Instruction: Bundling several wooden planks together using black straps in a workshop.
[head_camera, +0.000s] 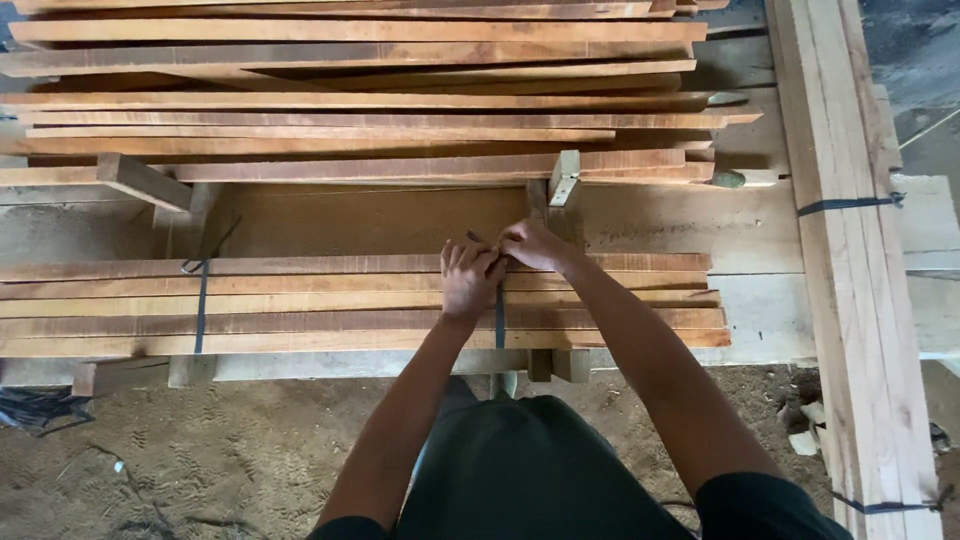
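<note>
Dark strap (499, 318) crosses the plank bundle (300, 305) — both hands on it. Left hand (468, 282) and right hand (533, 245) pinch its upper end.

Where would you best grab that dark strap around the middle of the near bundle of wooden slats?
Probably at its loose ends on the bundle's far top edge, coming from above: both the left hand and right hand meet there, while the rest of the strap lies flat against the slats.
</note>
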